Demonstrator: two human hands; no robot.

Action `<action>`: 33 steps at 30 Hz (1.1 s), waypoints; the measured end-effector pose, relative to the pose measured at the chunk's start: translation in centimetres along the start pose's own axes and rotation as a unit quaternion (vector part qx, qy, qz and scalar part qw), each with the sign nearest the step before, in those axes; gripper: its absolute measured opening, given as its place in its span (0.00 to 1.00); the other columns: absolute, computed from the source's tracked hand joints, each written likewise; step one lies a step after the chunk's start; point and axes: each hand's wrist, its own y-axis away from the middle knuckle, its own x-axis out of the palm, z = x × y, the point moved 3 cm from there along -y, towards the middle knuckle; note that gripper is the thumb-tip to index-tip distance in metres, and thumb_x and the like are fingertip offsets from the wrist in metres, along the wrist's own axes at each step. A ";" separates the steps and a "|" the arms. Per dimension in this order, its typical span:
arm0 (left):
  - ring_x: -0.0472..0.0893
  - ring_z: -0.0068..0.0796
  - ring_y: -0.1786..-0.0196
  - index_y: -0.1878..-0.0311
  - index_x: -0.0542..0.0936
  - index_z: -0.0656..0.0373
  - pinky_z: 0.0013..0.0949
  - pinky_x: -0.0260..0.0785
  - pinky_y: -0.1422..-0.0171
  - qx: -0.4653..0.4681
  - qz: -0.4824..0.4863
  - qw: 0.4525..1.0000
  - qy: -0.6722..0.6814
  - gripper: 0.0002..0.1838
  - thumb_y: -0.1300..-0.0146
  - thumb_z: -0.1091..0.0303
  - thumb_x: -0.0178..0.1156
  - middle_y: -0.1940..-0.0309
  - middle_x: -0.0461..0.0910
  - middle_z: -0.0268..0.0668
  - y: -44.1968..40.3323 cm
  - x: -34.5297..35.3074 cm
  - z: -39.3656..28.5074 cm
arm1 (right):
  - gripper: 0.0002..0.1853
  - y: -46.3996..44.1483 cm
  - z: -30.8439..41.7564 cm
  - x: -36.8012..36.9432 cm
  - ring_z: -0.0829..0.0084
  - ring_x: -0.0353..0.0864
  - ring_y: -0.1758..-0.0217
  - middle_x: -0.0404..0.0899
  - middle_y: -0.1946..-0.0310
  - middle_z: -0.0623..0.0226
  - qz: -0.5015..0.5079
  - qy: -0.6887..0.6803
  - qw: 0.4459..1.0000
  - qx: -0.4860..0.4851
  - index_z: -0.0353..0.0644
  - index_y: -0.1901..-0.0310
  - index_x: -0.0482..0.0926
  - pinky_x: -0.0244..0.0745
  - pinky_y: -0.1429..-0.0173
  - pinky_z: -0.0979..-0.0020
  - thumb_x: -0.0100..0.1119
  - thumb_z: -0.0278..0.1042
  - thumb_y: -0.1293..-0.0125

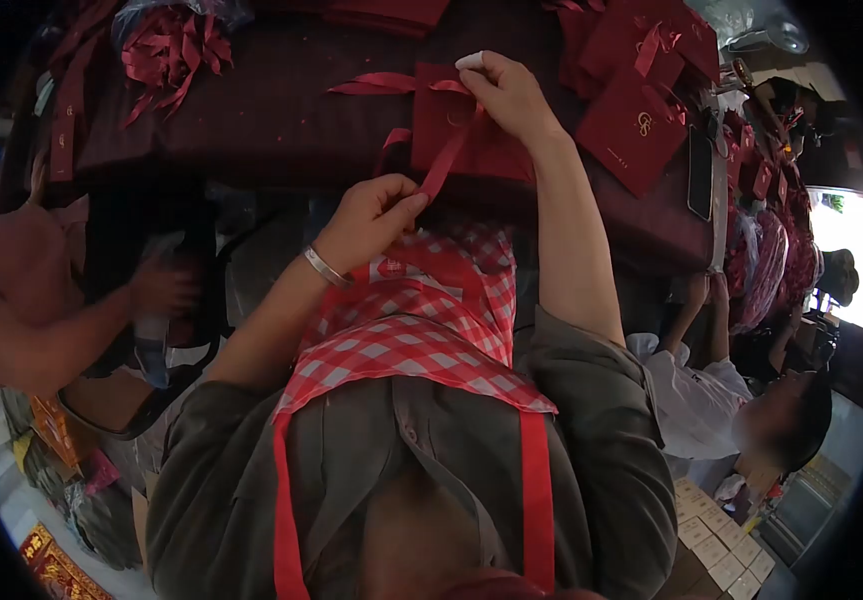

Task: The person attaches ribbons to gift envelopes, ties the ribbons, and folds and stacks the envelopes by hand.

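Observation:
A dark red paper bag (431,125) lies at the near edge of the table, with a red ribbon (448,150) across it. My left hand (376,215) pinches the ribbon's near end between thumb and fingers, just off the table edge. Over the bag's upper right, my right hand (506,92) is closed at the ribbon's other part, thumb against forefinger, with a white wrap on one fingertip. Between the hands the ribbon runs taut and slanting. Another ribbon length (371,84) trails left on the cloth.
Finished-looking red bags with gold print (633,130) are piled at the right, beside a phone (699,172). A bundle of red ribbons (173,55) lies at the upper left of the dark red tablecloth (251,130). People sit close on both sides.

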 end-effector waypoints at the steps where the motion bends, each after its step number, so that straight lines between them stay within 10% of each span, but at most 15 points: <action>1: 0.74 0.14 0.75 0.62 0.77 0.61 0.19 0.66 0.72 0.028 -0.007 0.999 -0.033 0.08 0.34 0.66 0.54 0.76 0.76 0.28 -0.1 0.2 -0.6 | 0.09 0.5 1.4 -0.4 0.78 0.76 0.67 0.78 0.69 0.65 -0.060 0.170 0.979 -0.094 0.36 0.57 0.78 0.70 0.61 0.79 0.57 0.26 0.40; 4: 0.72 0.13 0.76 0.62 0.78 0.61 0.19 0.65 0.73 0.037 -0.018 0.997 -0.058 0.08 0.35 0.66 0.55 0.76 0.75 0.28 -0.4 1.0 -1.4 | 0.11 3.4 6.0 -2.4 0.72 0.76 0.71 0.77 0.68 0.60 -0.143 0.200 0.952 -0.185 0.36 0.57 0.78 0.69 0.66 0.75 0.59 0.28 0.41; 9: 0.72 0.13 0.76 0.60 0.78 0.62 0.19 0.64 0.73 0.019 0.008 0.999 0.043 0.08 0.36 0.67 0.56 0.76 0.75 0.28 -0.9 1.5 -1.6 | 0.15 9.3 11.0 -0.8 0.66 0.75 0.75 0.76 0.69 0.58 0.067 0.099 0.978 -0.168 0.36 0.54 0.77 0.70 0.71 0.70 0.63 0.30 0.44; 22: 0.78 0.19 0.67 0.57 0.73 0.58 0.20 0.71 0.63 -0.025 0.071 0.977 0.199 0.09 0.37 0.66 0.58 0.67 0.78 0.31 -1.6 0.2 -2.4 | 0.08 9.1 8.4 -0.9 0.60 0.74 0.69 0.73 0.74 0.60 0.086 0.083 0.976 -0.185 0.35 0.62 0.77 0.70 0.64 0.65 0.60 0.26 0.44; 33: 0.78 0.21 0.55 0.43 0.71 0.56 0.24 0.71 0.57 -0.020 -0.113 0.984 0.139 0.18 0.36 0.67 0.57 0.53 0.76 0.30 -2.2 -1.8 -2.6 | 0.05 7.1 2.9 1.4 0.64 0.77 0.66 0.77 0.71 0.61 -0.056 0.065 0.986 -0.141 0.37 0.65 0.78 0.72 0.62 0.68 0.60 0.27 0.42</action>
